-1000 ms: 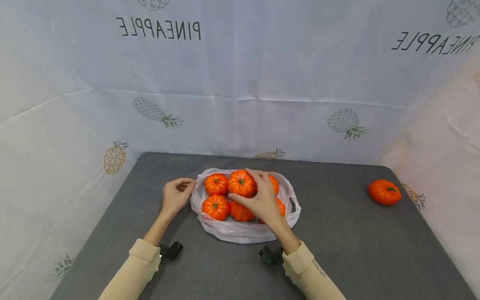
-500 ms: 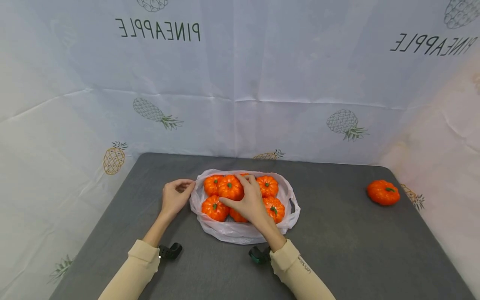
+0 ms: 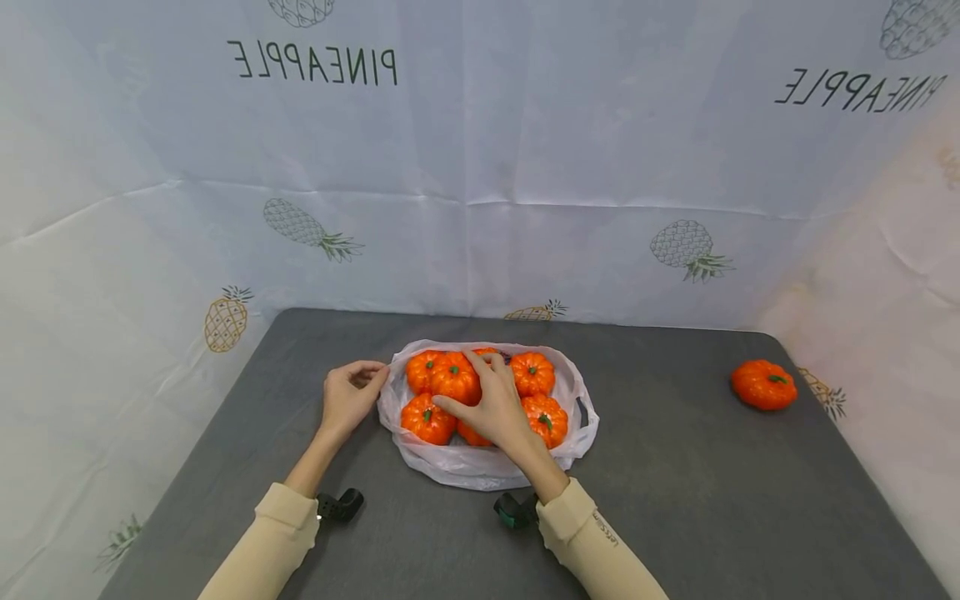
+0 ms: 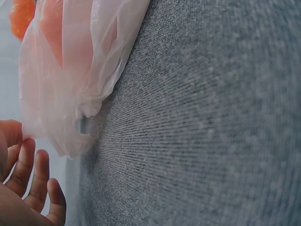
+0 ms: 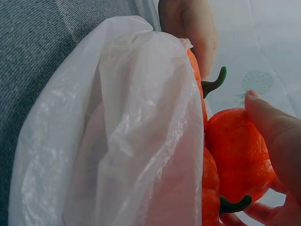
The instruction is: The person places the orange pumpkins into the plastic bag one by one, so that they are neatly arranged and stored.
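Observation:
A white plastic bag [image 3: 480,475] lies spread on the dark table, its mouth turned up around several small orange pumpkins with green stems. My left hand [image 3: 349,398] pinches the bag's left rim between thumb and forefinger, the other fingers loosely bent in the left wrist view. With thumb and fingers, my right hand [image 3: 491,402] grips one pumpkin [image 3: 454,379] that sits above the others, toward the left of the bag. In the right wrist view that pumpkin [image 5: 237,155] rests close against its neighbours. The hand partly covers pumpkins beneath it.
One more pumpkin [image 3: 763,385] lies on its side at the table's right. A bag handle loop [image 3: 588,412] sticks out on the right. Behind the grey table [image 3: 675,500] hangs a white cloth [image 3: 562,158] printed with pineapples.
My right hand has shifted left over the bag with the gripped pumpkin, uncovering pumpkins at the bag's right side. The left hand stays at the rim.

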`<state>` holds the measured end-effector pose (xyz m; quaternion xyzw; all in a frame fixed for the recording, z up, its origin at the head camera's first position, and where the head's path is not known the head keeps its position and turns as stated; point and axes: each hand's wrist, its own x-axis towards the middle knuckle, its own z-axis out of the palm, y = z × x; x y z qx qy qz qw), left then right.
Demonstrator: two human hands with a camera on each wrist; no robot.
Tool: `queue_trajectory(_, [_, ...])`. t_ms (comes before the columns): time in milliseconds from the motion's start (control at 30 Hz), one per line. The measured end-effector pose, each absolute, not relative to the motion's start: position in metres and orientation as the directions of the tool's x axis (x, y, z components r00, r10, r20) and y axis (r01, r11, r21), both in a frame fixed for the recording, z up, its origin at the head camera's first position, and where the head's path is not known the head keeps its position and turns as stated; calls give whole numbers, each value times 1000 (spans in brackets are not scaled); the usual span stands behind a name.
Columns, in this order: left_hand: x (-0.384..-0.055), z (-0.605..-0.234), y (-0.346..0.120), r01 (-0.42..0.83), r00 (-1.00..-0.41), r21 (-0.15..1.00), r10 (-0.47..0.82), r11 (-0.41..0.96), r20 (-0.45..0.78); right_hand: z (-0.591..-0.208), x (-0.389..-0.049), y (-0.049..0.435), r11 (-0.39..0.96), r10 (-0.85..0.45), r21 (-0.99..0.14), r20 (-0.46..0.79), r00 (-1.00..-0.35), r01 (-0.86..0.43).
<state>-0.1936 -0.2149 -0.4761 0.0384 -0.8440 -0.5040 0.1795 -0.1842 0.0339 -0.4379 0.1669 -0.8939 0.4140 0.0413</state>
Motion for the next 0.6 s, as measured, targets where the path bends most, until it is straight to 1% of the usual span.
queue_trajectory(500, [-195, -477, -214, 114, -933, 868, -247, 483, 260, -439, -184, 35, 601, -259, -727, 216, -941, -332])
queue_trajectory(600, [-195, -477, -214, 114, -935, 869, -245, 482, 258, -436, -184, 38, 578, -250, -739, 243, -937, -346])
